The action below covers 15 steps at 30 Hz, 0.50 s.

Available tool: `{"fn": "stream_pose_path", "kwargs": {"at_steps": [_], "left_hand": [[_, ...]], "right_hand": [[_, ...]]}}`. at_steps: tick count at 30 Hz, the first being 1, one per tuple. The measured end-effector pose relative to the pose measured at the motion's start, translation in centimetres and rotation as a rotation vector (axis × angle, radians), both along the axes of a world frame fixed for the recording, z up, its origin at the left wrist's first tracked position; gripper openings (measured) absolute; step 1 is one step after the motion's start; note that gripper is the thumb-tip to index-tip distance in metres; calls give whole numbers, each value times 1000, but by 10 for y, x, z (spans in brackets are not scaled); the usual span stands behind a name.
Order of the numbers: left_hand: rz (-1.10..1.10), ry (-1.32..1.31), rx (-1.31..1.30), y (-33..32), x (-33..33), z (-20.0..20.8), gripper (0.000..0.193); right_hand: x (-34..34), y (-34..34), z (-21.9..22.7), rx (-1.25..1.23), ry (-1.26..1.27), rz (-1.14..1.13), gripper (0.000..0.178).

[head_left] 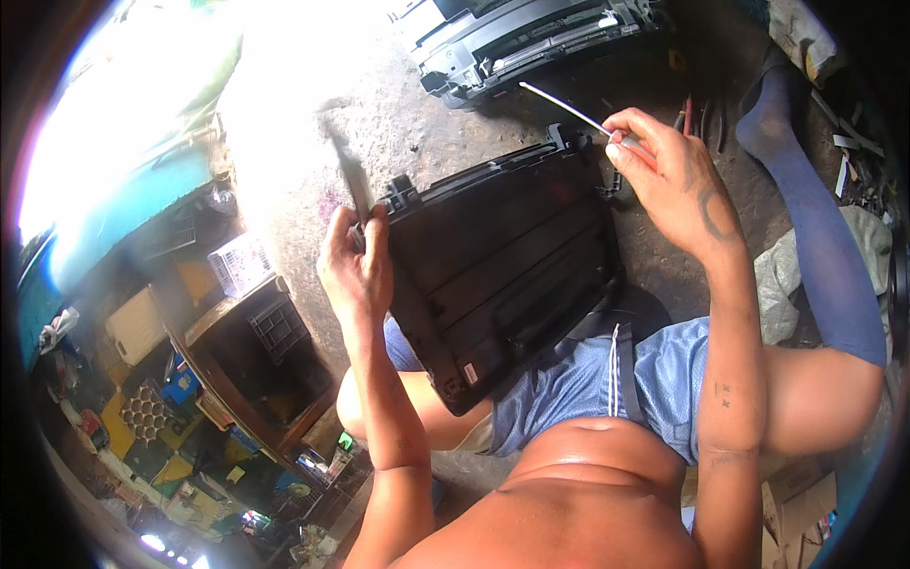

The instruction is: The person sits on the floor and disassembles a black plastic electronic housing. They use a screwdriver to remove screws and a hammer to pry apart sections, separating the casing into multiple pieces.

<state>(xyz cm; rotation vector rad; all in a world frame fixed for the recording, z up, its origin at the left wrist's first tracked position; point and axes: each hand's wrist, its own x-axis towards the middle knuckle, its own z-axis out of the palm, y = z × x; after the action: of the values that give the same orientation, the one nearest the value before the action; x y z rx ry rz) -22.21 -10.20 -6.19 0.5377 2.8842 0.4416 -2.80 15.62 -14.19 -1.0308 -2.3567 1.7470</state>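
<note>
At the panel's [502, 261] nine o'clock our left grip [358, 270] holds a blurred strip [351, 178]; at two, our right grip [668, 175], a screwdriver [569, 109]. We should brace the panel firmly.

The held dark strip [351, 178] is kinda just a blurry smear, and the top edge chops off the black machine [545, 43].

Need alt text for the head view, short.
A seated person holds a screwdriver in the right hand and a narrow, motion-blurred item in the left hand, with a black plastic panel between them. Beyond sits a black, printer-like machine.
</note>
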Motion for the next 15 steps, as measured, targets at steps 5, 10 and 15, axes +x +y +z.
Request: {"fn": "stream_pose_path", "kwargs": {"at_steps": [5,10,15], "left_hand": [[102,28,-6,-17,-6,-17,43],[28,-55,30,-20,-20,-18,39],[192,-383,176,-26,-34,-19,44]], "right_hand": [[-28,35,-18,156,-115,206,25],[-60,63,-21,487,101,328,26],[-66,77,-29,423,-95,482,29]]}}
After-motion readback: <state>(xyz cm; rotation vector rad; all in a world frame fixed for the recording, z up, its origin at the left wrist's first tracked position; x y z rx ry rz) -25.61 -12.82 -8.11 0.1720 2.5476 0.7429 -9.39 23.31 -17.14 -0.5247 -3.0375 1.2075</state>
